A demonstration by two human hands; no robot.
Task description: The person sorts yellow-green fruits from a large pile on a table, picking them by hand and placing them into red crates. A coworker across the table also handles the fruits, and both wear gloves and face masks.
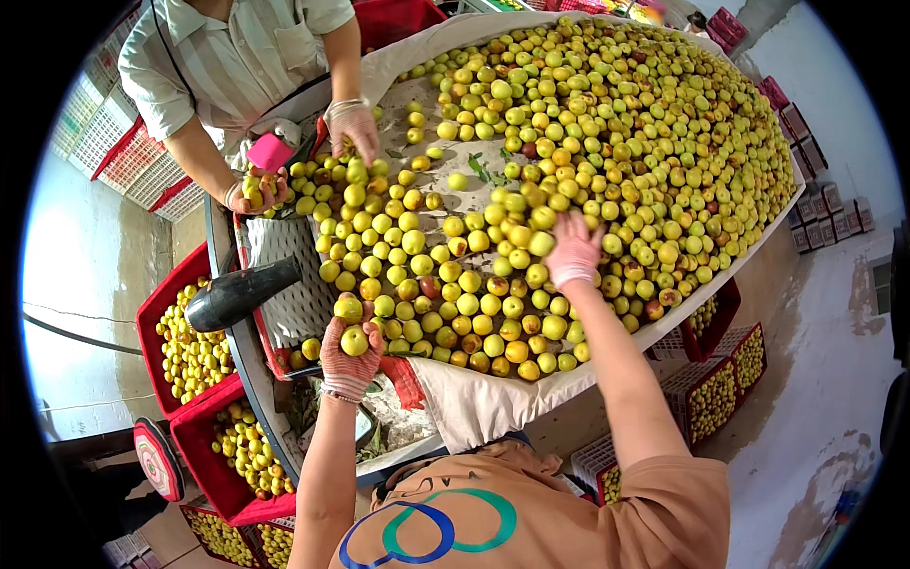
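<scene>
My left hand (350, 350), in a thin striped glove, holds a couple of yellow-green fruits (354, 341) that look like jujubes, at the near left edge of a cloth-lined table. My right hand (576, 245), also gloved, lies on the heap of fruit (640, 156), its fingers spread against the loose fruits at the heap's near side. More fruits are spread between the two hands. Beyond my left hand is a perforated white chute mat (284, 270) with a black hair dryer-like nozzle (245, 293) over it.
Across the table a co-worker (242, 64) in gloves holds fruits near a pink block (269, 151). Red-lined crates (158, 299) of fruit stand below at the left, and more fruit-filled crates (711, 398) are on the floor at the right. White cloth (490, 402) drapes over the table's near edge.
</scene>
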